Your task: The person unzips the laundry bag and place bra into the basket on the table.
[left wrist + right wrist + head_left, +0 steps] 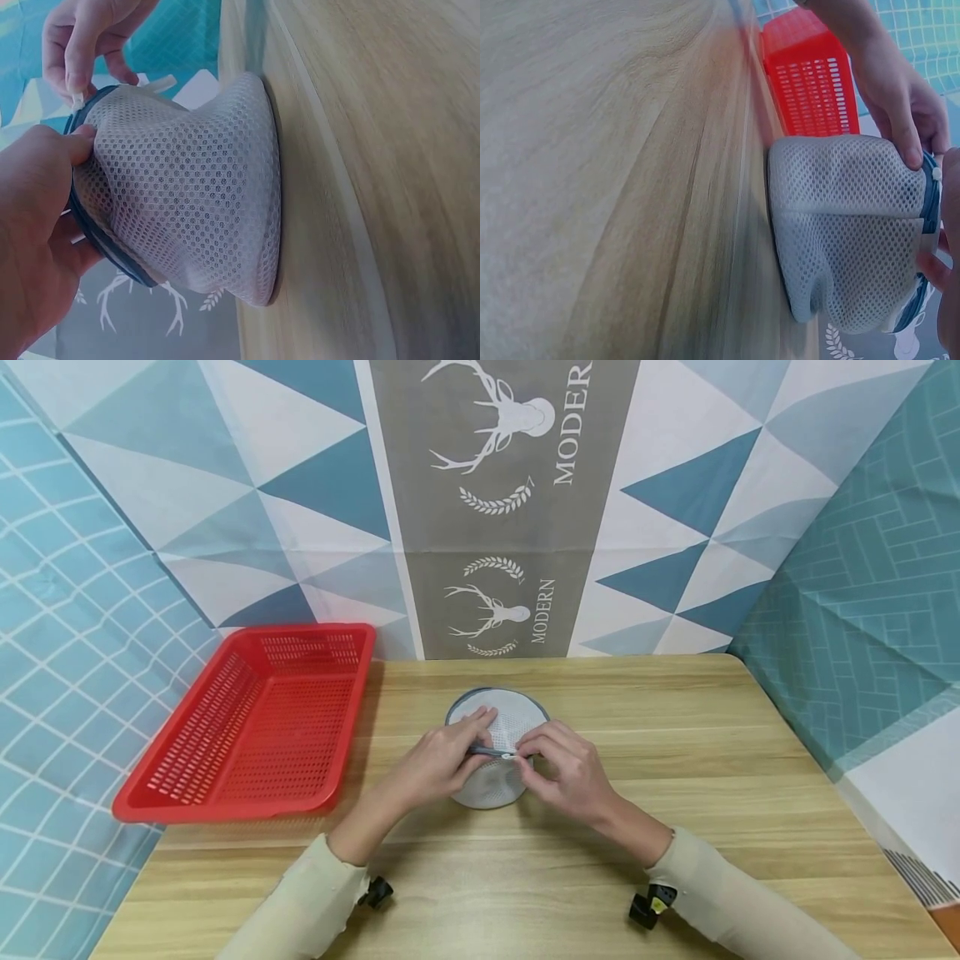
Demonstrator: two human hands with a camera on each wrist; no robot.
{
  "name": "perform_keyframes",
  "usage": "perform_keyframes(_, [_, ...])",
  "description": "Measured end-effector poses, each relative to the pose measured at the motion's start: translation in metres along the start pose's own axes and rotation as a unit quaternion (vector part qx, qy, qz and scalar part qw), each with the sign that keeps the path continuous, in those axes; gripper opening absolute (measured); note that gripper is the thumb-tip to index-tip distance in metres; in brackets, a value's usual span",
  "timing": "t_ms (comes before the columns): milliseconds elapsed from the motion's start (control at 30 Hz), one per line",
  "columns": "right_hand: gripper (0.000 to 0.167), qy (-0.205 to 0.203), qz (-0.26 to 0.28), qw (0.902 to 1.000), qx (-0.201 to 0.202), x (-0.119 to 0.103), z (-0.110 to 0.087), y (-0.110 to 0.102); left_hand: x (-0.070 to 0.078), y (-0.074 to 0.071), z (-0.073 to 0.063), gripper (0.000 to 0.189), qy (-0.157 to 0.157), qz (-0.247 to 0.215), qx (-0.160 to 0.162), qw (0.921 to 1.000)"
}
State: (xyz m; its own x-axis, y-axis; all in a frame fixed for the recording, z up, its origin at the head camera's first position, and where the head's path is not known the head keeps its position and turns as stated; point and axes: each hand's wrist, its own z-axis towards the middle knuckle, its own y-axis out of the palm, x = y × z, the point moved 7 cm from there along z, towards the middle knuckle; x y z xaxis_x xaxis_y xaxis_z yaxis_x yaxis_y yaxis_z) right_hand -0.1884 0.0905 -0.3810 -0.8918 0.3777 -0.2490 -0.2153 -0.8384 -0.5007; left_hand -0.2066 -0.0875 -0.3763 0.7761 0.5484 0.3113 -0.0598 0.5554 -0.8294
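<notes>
A white mesh laundry bag (487, 789) with dark blue-grey edging stands on the wooden table in front of me. Its round base rests on the wood, and the mesh sides (187, 187) rise to a zippered top. My left hand (438, 762) pinches the zipper edge from the left, thumb on the near side. From the right, my right hand (572, 770) pinches the top edge at the small white zipper pull (507, 756). In the right wrist view, the zipper band (931, 196) runs along the bag's top, partly covered by fingers.
To the left, a red perforated plastic basket (288, 735) sits on the wooden table (675, 843). Behind the table hangs a patterned cloth (322, 485) with triangles and deer heads. Blue tiled-print sheets (52, 652) flank the sides.
</notes>
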Motion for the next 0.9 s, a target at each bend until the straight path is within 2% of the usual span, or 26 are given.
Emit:
perform_keyframes(100, [0.004, 0.002, 0.001, 1.0000, 0.001, 0.000, 0.000, -0.001, -0.002, 0.000, -0.001, 0.046, -0.002, -0.012, -0.003, 0.9999])
perform_keyframes(233, [0.005, 0.002, 0.002, 1.0000, 0.004, 0.001, 0.000, 0.000, -0.003, -0.001, -0.002, 0.057, -0.006, -0.014, -0.002, 0.9999])
perform_keyframes(367, [0.007, 0.005, -0.002, 1.0000, 0.006, 0.001, 0.002, 0.001, -0.001, -0.003, -0.001, 0.057, -0.004, 0.010, 0.011, 0.9999])
perform_keyframes(533, [0.005, 0.005, -0.008, 0.9999, 0.007, 0.000, 0.005, 0.000, 0.006, -0.004, 0.003, 0.055, 0.015, 0.051, 0.029, 0.9982])
perform_keyframes(700, [0.005, 0.003, -0.008, 0.9999, 0.007, 0.001, 0.005, 0.001, 0.007, -0.004, 0.005, 0.040, 0.014, 0.054, 0.034, 0.9979])
perform_keyframes(900, [0.005, 0.004, -0.007, 0.9999, 0.009, 0.003, 0.002, 0.000, 0.002, -0.003, 0.002, 0.028, -0.008, 0.025, 0.034, 0.9991])
